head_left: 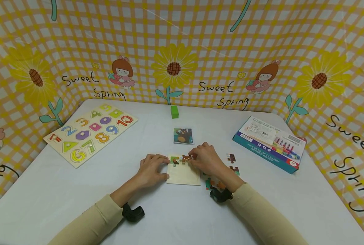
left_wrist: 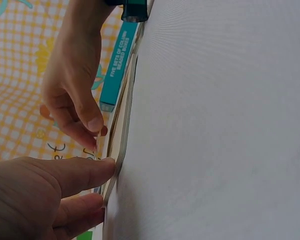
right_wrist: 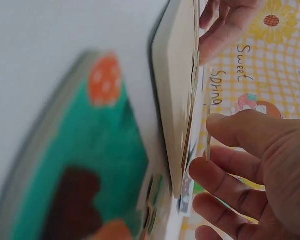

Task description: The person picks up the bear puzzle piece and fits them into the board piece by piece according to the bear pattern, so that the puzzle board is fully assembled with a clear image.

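A cream puzzle tray (head_left: 183, 175) lies flat on the white table. One green-and-brown piece (head_left: 174, 160) sits in its top left corner. My right hand (head_left: 191, 158) pinches a brown puzzle piece (head_left: 186, 158) at the tray's top edge, beside that piece. In the right wrist view, the thin piece (right_wrist: 208, 150) stands between thumb and fingers, close to the tray's face (right_wrist: 175, 100). My left hand (head_left: 162, 167) rests against the tray's left edge. There its straight thumb (left_wrist: 85, 170) presses on the rim (left_wrist: 121, 150).
A bear picture card (head_left: 183, 136) lies just beyond the tray, and a green block (head_left: 174, 111) farther back. Loose pieces (head_left: 231, 158) lie right of my right hand. A number board (head_left: 91, 132) sits back left, a teal box (head_left: 270, 143) at the right.
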### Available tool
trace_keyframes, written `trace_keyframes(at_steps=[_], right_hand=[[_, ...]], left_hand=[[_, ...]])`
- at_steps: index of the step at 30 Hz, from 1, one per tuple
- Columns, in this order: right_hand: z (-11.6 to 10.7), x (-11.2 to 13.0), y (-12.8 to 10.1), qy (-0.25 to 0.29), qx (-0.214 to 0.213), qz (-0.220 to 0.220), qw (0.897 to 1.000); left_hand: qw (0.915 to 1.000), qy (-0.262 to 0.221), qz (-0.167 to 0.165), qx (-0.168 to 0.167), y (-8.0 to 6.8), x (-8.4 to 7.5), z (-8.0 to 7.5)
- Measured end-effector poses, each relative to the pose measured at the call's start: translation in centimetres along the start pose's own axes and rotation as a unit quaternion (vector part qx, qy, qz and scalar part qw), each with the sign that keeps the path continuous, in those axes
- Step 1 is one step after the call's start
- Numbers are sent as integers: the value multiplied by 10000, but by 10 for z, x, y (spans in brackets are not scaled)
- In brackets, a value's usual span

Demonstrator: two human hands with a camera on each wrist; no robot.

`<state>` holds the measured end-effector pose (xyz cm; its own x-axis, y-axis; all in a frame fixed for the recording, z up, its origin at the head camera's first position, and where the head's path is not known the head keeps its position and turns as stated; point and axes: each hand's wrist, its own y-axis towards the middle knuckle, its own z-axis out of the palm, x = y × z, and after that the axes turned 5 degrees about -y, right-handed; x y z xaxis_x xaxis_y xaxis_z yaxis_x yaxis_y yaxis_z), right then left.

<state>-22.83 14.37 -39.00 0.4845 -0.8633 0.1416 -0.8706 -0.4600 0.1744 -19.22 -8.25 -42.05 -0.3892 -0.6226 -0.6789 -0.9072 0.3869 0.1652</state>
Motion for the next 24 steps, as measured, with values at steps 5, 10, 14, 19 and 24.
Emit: trace_keyframes(at_steps=[5,10,14,19,24], right_hand=[[2,4,3,-14,86,-23,10000],[4,6,5,-21,149,-45,9999],[6,6,6,-30,114,-76,9999],[8,6,6,-49,92,-127,9999],[9,7,7,-197,146,-122,9996]], left_hand=[[10000,12,4,13,0,0,0],[10000,27,-12,14,0,-1,0],[10000,43,-7,8,0,-1,0],[10000,100,-1,4,0,-1,0],[9999,143,17,8,1,-1,0]])
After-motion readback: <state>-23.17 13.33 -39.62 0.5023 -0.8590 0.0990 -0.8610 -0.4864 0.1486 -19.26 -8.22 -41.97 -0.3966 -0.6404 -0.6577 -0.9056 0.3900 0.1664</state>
